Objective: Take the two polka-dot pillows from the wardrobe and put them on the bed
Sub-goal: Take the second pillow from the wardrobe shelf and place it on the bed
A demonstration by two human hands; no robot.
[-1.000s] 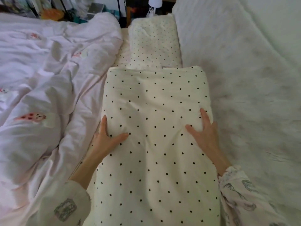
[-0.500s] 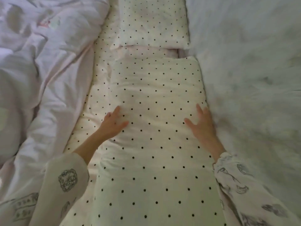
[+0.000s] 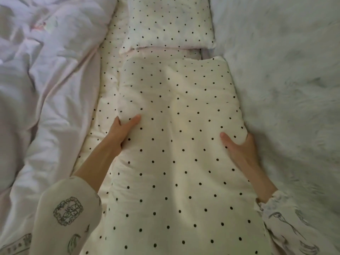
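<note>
A long cream pillow with black polka dots point(image 3: 180, 144) lies lengthwise down the middle of the bed. My left hand point(image 3: 122, 130) grips its left edge, thumb on top and fingers tucked underneath. My right hand point(image 3: 239, 150) grips its right edge the same way. A second, smaller polka-dot pillow point(image 3: 169, 23) lies flat just beyond the first one's far end. Both rest on a polka-dot bed sheet point(image 3: 108, 92).
A rumpled pale pink duvet point(image 3: 47, 85) is heaped along the left of the pillows. A fluffy white blanket point(image 3: 287, 85) covers the right side, right against the long pillow. My patterned sleeves show at the bottom.
The view has tilted down and closer to the bed. My hands went from lying flat on the pillow's top to curling around its two side edges.
</note>
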